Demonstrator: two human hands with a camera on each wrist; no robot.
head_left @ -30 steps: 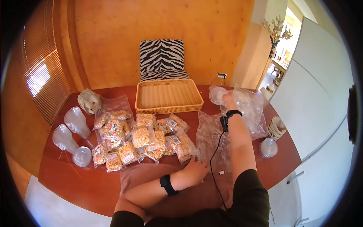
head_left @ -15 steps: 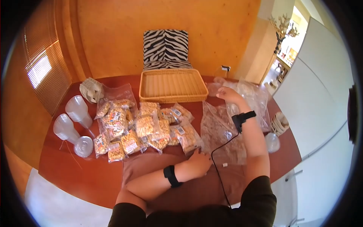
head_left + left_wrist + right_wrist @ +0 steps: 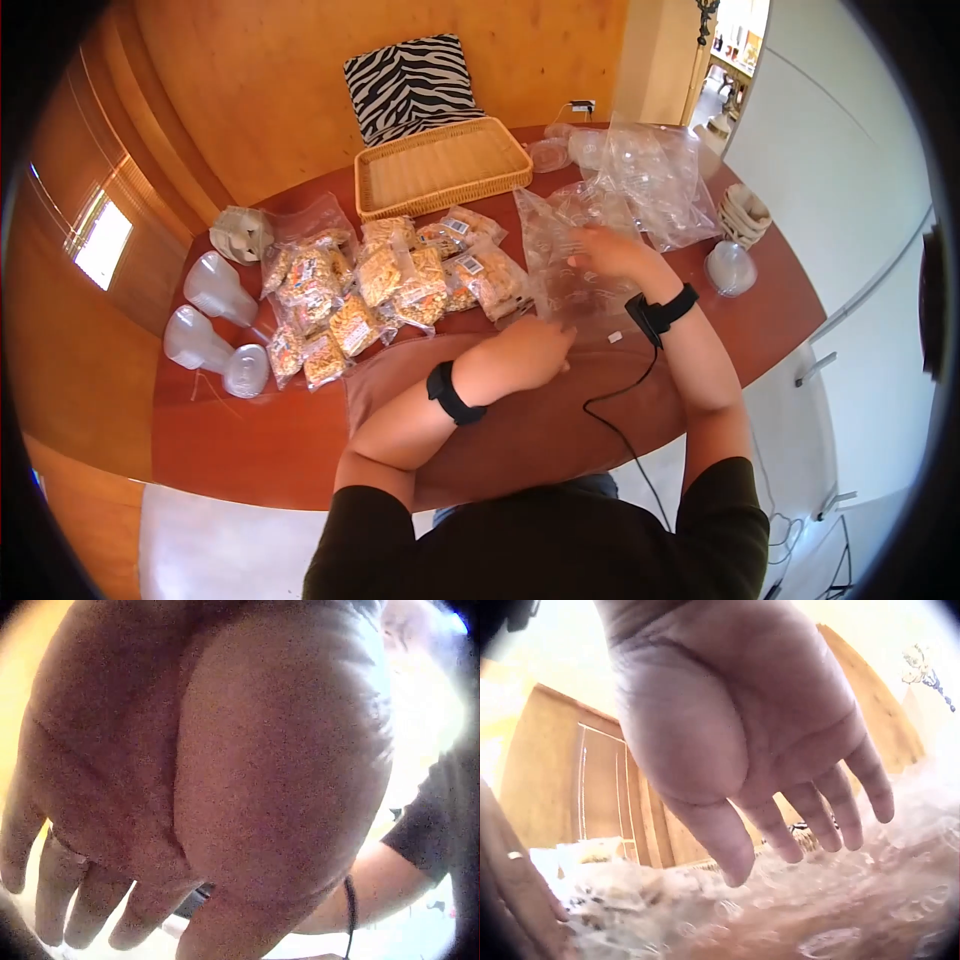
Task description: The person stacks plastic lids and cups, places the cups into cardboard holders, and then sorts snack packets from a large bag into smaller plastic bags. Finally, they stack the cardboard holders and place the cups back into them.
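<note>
My left hand (image 3: 525,355) hovers near the table's front edge, beside the nearest clear snack packets (image 3: 490,285). Its fingers (image 3: 142,911) hang loose and hold nothing. My right hand (image 3: 615,255) is over a crumpled clear plastic bag (image 3: 545,230), palm down. In the right wrist view its fingers (image 3: 832,799) are straight and spread, with nothing between them, and the shiny plastic lies below. Several packets with yellowish, noodle-like contents (image 3: 380,275) are heaped left of the bag. Some of them lie on or in another clear bag (image 3: 325,215).
A shallow wicker tray (image 3: 445,200) stands at the back before a zebra-striped chair (image 3: 410,85). Stacked clear cups (image 3: 215,285) and a clear lid (image 3: 246,370) are at left. More clear bags (image 3: 660,180), a pulp carton stack (image 3: 745,215) and clear lids (image 3: 732,268) are at right. A black cable (image 3: 625,435) trails from the right wrist.
My right hand has left the clear containers at the back right and come nearer, over the plastic bag. The left hand has barely moved. The head view has tilted.
</note>
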